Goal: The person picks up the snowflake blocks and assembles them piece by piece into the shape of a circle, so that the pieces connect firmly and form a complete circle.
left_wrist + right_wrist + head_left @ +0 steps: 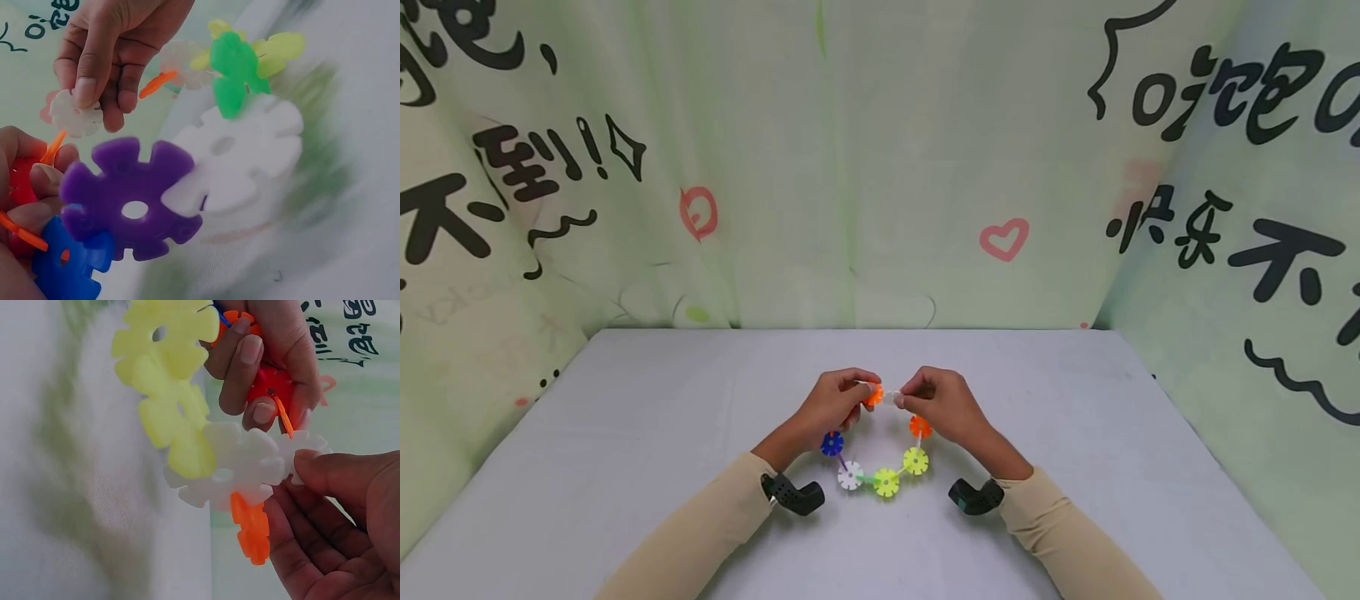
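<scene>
Both hands hold a curved chain of slotted plastic flower discs up over the table. My left hand [831, 404] pinches a red-orange disc [272, 387] between thumb and fingers. My right hand [943, 404] pinches a small white disc [74, 117], thumb on its face. Between them an orange disc [285, 417], seen edge-on, reaches the white disc's rim. The chain loops below the hands: a blue disc [832, 443], a purple disc [128, 197], a white disc [850, 476], a green disc [235, 69], yellow discs [886, 482] and an orange disc [921, 427].
The white-covered table [662, 417] stretches out around the hands. A pale green curtain [895, 167] with printed writing stands behind it and along both sides. Each wrist wears a black camera [801, 497] over a beige sleeve [700, 533].
</scene>
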The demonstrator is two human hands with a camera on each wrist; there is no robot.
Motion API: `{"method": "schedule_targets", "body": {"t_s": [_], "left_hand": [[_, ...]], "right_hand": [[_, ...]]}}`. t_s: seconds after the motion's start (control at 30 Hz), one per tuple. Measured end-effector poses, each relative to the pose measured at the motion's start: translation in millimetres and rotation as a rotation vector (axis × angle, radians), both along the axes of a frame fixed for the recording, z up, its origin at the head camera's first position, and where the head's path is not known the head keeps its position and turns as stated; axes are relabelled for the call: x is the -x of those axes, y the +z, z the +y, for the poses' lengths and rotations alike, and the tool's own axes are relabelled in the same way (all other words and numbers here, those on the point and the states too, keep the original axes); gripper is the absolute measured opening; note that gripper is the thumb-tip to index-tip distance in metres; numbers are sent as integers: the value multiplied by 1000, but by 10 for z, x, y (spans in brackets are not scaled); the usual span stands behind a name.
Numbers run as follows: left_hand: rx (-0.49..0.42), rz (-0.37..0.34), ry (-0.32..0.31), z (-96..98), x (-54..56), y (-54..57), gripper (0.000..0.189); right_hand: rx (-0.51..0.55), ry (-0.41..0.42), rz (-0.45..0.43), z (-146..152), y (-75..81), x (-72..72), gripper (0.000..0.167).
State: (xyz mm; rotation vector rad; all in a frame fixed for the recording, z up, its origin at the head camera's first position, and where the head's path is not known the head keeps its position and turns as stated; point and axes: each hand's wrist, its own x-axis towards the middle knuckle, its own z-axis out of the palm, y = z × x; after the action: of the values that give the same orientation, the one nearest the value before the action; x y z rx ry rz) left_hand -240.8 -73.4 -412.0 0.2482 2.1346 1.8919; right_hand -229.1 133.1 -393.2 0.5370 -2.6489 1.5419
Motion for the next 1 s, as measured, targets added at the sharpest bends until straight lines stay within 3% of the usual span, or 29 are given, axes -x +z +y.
{"method": "schedule_targets", "body": {"t_s": [0.23,0.43,0.7,1.0], "left_hand": [[-49,-14,4,26,6,5,32],[-72,19,93,76,-9,-6,30],[-80,51,191,140,-25,26,26],[-96,53,242,93,-39,-1,30]], "right_hand": [[10,11,25,-4,26,-19,11],[-15,-27,74,-40,38,-21,12],[-15,-89,223,-124,36,-31,13],[-21,-39,217,-162,59,-1,10]]}}
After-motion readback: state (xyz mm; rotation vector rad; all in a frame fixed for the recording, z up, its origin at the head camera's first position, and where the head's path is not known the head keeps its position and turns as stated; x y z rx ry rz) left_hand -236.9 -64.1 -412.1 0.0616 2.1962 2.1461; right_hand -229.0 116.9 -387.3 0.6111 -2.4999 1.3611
